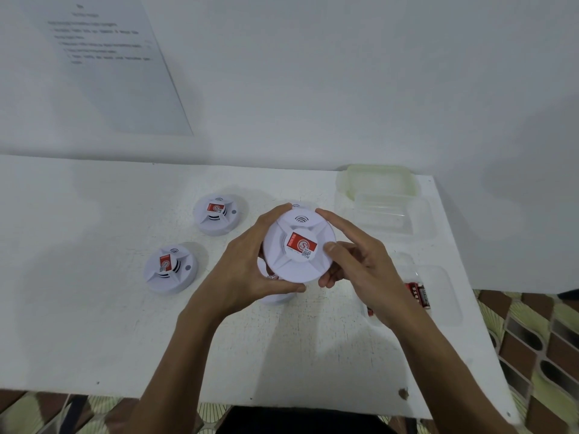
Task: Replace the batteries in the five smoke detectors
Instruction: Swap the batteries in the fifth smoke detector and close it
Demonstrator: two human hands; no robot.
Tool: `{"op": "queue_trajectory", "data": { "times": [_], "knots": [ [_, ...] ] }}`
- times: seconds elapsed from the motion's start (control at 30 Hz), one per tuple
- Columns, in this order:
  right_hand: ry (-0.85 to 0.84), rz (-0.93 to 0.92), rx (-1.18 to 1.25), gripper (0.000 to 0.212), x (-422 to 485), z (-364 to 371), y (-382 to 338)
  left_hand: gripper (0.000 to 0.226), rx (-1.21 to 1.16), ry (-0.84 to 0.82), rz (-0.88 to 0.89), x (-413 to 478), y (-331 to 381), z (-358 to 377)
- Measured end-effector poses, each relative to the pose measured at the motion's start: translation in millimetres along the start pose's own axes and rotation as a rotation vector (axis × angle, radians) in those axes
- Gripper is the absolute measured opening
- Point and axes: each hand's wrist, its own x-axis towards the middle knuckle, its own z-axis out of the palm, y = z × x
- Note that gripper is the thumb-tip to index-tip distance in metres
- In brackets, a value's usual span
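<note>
I hold a smoke detector (pixel 283 261) above the table (pixel 94 308), my left hand (pixel 250 264) curled round its left rim and my right hand (pixel 360 267) gripping the right. Its labelled face tilts up toward me, with the sound slots pointing at the wall (pixel 313 89).

White smoke detector (pixel 297 245), red label (pixel 301 244).

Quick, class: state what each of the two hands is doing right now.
Left hand: gripping the smoke detector by its rim.
Right hand: gripping the same smoke detector.
</note>
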Motion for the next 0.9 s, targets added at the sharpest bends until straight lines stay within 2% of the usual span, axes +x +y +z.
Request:
{"op": "queue_trajectory", "data": {
  "times": [0.17, 0.4, 0.57, 0.9],
  "knots": [
    [-0.044, 0.012, -0.035, 0.052, -0.3, -0.8, -1.7, 0.093, -0.005, 0.035, 0.012, 1.1, -1.7, -1.9],
    [-0.165, 0.043, -0.079, 0.087, -2.5, -4.6, -4.0, 0.098, -0.052, -0.019, -0.003, 0.0, -0.6, -6.9],
    [-0.192, 0.044, -0.079, 0.091, -3.8, -8.2, -4.7, 0.094, -0.083, -0.030, 0.030, -3.4, 7.7, -12.3],
    [-0.186, 0.000, -0.239, 0.093, -1.2, -9.1, -0.4, 0.093, -0.116, -0.038, 0.024, -4.7, 6.4, -12.3]
  ]
}}
